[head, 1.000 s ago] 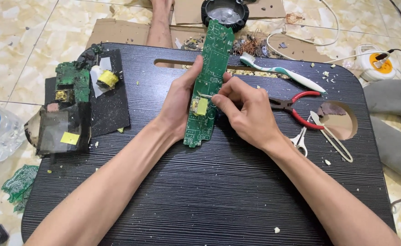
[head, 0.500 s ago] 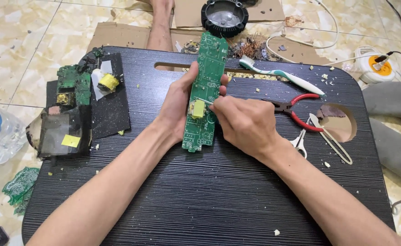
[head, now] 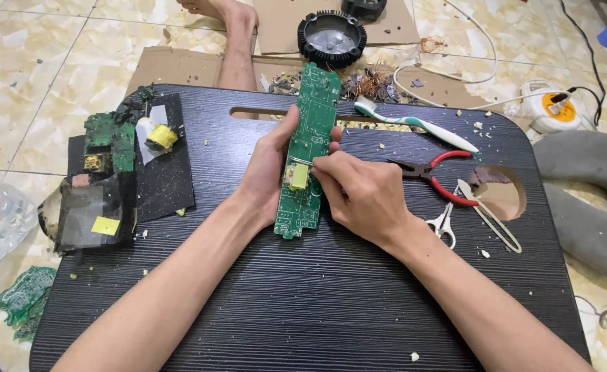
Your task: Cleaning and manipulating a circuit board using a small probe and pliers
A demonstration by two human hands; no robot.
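A long green circuit board (head: pixel 309 131) stands tilted on the black lap table (head: pixel 303 303), near its middle. My left hand (head: pixel 265 172) grips the board from its left side, thumb on the edge. My right hand (head: pixel 362 196) is closed against the board's right side, fingertips pinching at a small yellow component (head: pixel 298 176) mounted on the board's lower half.
Red-handled pliers (head: pixel 441 176), small scissors (head: pixel 443 224), tweezers (head: pixel 489 217) and a toothbrush (head: pixel 414 125) lie to the right. Broken green boards (head: pixel 107 141) and black sheets (head: pixel 159 179) sit at the left. A bare foot (head: pixel 231 27) and a black round part (head: pixel 331 36) lie beyond the table.
Both hands and the board have stayed in nearly the same place; my right hand's fingers shifted slightly at the yellow component.
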